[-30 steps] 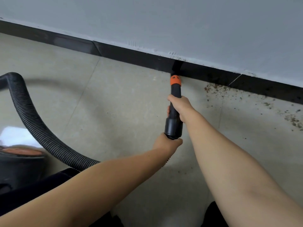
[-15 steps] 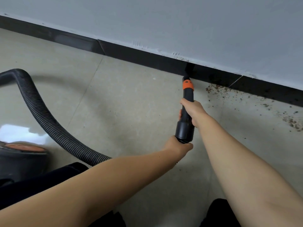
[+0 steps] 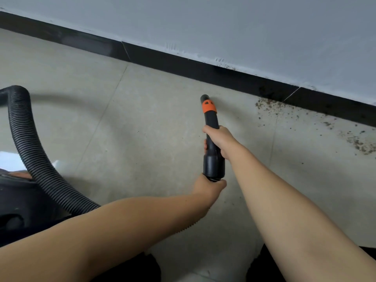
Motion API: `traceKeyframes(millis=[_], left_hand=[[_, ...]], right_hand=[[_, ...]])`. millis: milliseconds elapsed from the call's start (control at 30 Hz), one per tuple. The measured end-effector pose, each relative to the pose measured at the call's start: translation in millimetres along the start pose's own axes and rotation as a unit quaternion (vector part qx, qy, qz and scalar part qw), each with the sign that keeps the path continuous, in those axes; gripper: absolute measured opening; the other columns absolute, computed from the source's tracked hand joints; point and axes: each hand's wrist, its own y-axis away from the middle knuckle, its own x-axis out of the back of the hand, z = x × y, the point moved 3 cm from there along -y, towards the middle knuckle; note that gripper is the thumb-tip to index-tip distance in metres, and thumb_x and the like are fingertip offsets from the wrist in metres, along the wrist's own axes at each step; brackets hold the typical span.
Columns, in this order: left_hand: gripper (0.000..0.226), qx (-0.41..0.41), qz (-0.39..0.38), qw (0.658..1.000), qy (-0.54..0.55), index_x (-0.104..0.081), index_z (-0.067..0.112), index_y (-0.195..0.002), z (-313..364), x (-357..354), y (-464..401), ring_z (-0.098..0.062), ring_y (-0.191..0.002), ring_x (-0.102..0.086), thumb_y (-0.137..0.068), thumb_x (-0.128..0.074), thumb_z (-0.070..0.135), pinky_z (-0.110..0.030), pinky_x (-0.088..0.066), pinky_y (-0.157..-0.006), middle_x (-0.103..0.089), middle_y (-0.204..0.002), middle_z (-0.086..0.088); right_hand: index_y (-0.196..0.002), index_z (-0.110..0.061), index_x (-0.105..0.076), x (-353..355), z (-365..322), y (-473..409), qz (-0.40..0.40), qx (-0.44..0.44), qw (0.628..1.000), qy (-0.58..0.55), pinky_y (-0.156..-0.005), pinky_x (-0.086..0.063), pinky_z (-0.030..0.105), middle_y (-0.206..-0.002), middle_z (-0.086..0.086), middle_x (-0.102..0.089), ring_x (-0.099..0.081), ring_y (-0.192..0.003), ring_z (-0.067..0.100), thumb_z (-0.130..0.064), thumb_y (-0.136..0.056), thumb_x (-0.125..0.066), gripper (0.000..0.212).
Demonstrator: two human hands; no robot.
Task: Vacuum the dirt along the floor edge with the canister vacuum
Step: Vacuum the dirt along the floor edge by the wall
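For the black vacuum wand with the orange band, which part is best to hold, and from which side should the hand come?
Hold the vacuum wand on its narrow black shaft, between the orange band and the wider collar. Come from the right side and above, as the right hand does: the shaft is slim enough to wrap. The left hand steadies the hose end below the collar.

Bare floor [image 3: 142,139] before skirting [image 3: 203,72]
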Motion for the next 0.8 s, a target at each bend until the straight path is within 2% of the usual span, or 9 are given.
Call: traceKeyframes(millis=[233, 333, 433, 567, 667, 800], left_hand=[[0.031, -0.032, -0.036, 0.992, -0.116, -0.054, 0.018, -0.105, 29, 15, -17, -0.023, -0.071, -0.057, -0.077, -0.065, 0.024, -0.037, -0.055, -0.073, -0.061, -0.085, -0.007], [0.029, -0.028, -0.079, 0.985, -0.149, -0.054, 0.015, -0.104, 26, 5, -8, -0.021, -0.068, -0.055, -0.078, -0.066, 0.02, -0.03, -0.049, -0.064, -0.059, -0.082, -0.008], [0.016, -0.018, -0.118, 0.983, -0.138, -0.052, 0.016, -0.09, 11, -8, 11, -0.02, -0.066, -0.05, -0.08, -0.064, 0.014, -0.028, -0.044, -0.062, -0.052, -0.076, -0.006], [0.015, 0.015, -0.143, 0.98, -0.14, -0.056, 0.011, -0.098, -20, -25, 35, -0.015, -0.067, -0.05, -0.084, -0.062, 0.012, -0.022, -0.041, -0.059, -0.052, -0.075, -0.002], [0.011, 0.03, -0.16, 0.974, -0.158, -0.052, 0.015, -0.082, -34, -40, 41, -0.019, -0.071, -0.05, -0.082, -0.062, 0.011, -0.027, -0.041, -0.063, -0.052, -0.078, -0.006], [0.013, 0.013, -0.186, 0.964, -0.189, -0.054, 0.017, -0.087, -31, -65, 40, -0.019, -0.068, -0.052, -0.08, -0.064, 0.014, -0.028, -0.044, -0.062, -0.055, -0.077, -0.006]], right_hand=[[-0.094, -0.01, -0.046, 22, -11, -10, 0.082, -0.007, 0.993, -0.084, -0.049, -0.047, 0.026, -0.058, 0.009, -0.054, -0.05, -0.043, 0.02, -0.016, -0.087, -0.057, 0.014], [-0.094, -0.009, -0.046, 38, 2, 1, 0.096, -0.022, 0.989, -0.108, -0.049, -0.047, 0.027, -0.055, 0.009, -0.054, -0.049, -0.042, 0.021, -0.015, -0.087, -0.056, 0.014], [-0.092, -0.01, -0.046, 44, 21, 20, 0.094, -0.033, 0.989, -0.112, -0.046, -0.048, 0.026, -0.054, 0.008, -0.053, -0.048, -0.041, 0.02, -0.013, -0.088, -0.055, 0.01], [-0.088, -0.011, -0.045, 51, 52, 45, 0.096, -0.04, 0.989, -0.102, -0.049, -0.048, 0.029, -0.052, 0.008, -0.053, -0.049, -0.042, 0.022, -0.014, -0.087, -0.054, 0.009], [-0.086, -0.012, -0.045, 67, 74, 57, 0.139, -0.036, 0.982, -0.123, -0.046, -0.047, 0.027, -0.05, 0.009, -0.052, -0.048, -0.04, 0.021, -0.014, -0.088, -0.054, 0.009], [-0.088, -0.01, -0.045, 104, 87, 67, 0.195, -0.043, 0.963, -0.178, -0.043, -0.045, 0.025, -0.055, 0.01, -0.05, -0.047, -0.04, 0.02, -0.013, -0.09, -0.055, 0.01]])
